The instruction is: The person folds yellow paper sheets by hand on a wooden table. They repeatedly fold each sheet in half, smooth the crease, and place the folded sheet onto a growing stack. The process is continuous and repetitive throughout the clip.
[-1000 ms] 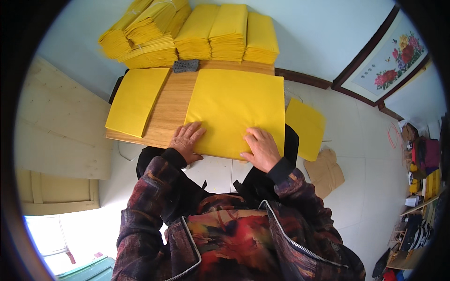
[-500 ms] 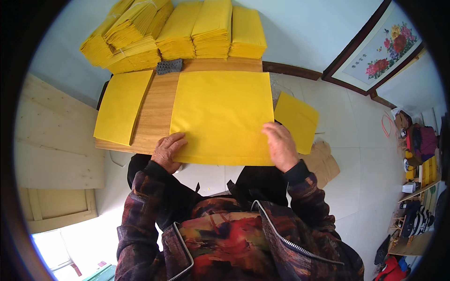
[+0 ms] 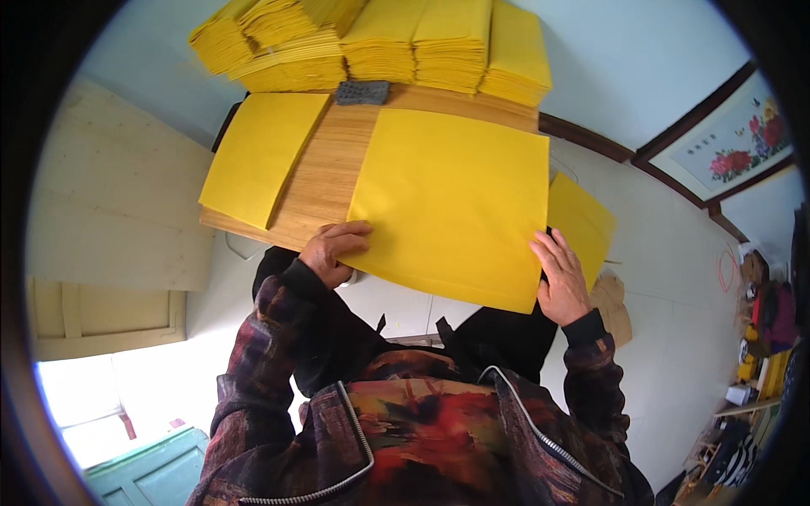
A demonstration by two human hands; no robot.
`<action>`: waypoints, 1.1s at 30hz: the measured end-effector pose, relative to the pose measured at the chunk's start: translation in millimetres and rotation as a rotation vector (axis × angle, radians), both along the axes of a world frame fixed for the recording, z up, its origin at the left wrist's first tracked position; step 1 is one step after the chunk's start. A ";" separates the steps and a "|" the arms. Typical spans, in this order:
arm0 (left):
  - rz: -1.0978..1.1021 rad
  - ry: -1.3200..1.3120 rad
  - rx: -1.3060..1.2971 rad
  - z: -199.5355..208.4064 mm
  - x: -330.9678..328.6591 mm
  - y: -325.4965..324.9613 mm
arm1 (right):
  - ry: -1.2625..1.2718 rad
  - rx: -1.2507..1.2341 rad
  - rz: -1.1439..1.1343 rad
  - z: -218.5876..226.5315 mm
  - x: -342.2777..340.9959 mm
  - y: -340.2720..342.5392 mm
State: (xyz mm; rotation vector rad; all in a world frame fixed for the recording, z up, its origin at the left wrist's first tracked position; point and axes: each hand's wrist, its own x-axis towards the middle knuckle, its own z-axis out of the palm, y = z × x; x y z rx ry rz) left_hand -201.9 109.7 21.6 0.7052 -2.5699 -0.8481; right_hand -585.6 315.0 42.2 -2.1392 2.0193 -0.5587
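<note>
A large yellow sheet (image 3: 447, 198), soft and fabric-like, lies across the wooden table (image 3: 325, 164), its near part hanging out over the front edge above my lap. My left hand (image 3: 333, 253) is closed on its near left corner, fingers on top and the thumb hidden. At the near right edge, my right hand (image 3: 564, 277) has its fingertips on the sheet's border and appears to hold it; the underside is out of sight. Left of the sheet rests a smaller yellow folded piece or thin stack (image 3: 263, 156).
Several yellow stacks (image 3: 451, 46) line the table's back against the wall, with a dark grey knobbly pad (image 3: 361, 93) before them. Beyond the right side is another yellow piece (image 3: 582, 221), above a brown item (image 3: 609, 304) on the floor. Wooden boards (image 3: 126, 194) stand at left.
The view has turned, so the scene sits further right and tilted. My right hand, blurred before, now rests at the sheet's right edge; the sheet's near right corner hangs lower.
</note>
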 end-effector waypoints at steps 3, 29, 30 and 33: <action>-0.004 -0.023 0.018 0.7 0.7 -0.3 | 0.023 0.022 0.017 -2.7 1.0 0.6; -0.245 -0.201 -0.130 14.5 -8.5 -76.7 | 0.113 -0.074 0.101 -11.6 -2.1 -17.4; -0.259 -0.247 -0.106 18.2 -8.4 -77.2 | 0.094 -0.087 0.099 -12.1 -2.6 -18.0; -0.270 -0.335 -0.043 29.2 -9.6 -77.0 | 0.087 -0.095 0.101 -11.3 -3.9 -18.6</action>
